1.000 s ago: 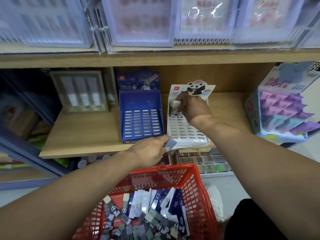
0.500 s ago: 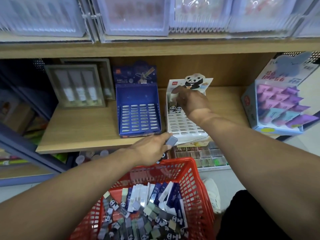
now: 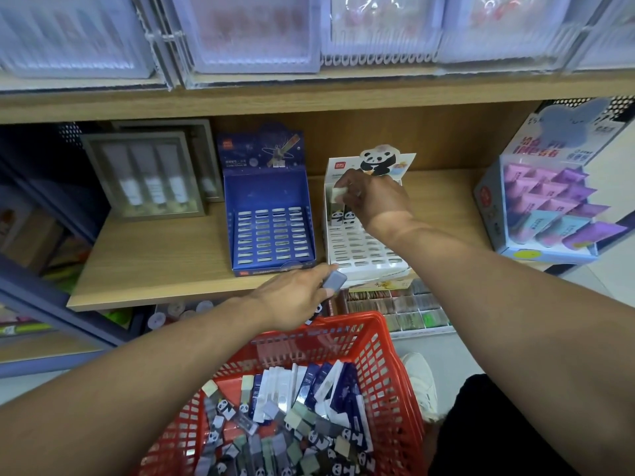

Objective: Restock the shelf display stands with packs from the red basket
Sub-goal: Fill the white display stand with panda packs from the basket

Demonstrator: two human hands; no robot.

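A white panda display stand and a blue display stand sit side by side on the wooden shelf. My right hand pinches a small pale pack over the top rows of the white stand, where two panda packs stand in slots. My left hand hovers at the shelf's front edge and grips several small packs, a grey one sticking out. Below, the red basket holds many loose panda, grey and blue packs.
A grey framed box with white tubes stands left of the blue stand. A tilted pastel stand of purple packs sits at the right. Clear bins fill the shelf above. A lower tray of coloured items lies behind the basket.
My right hand has lifted slightly toward the top rows of the white stand with the pale pack. My left hand stays at the shelf edge holding its packs.
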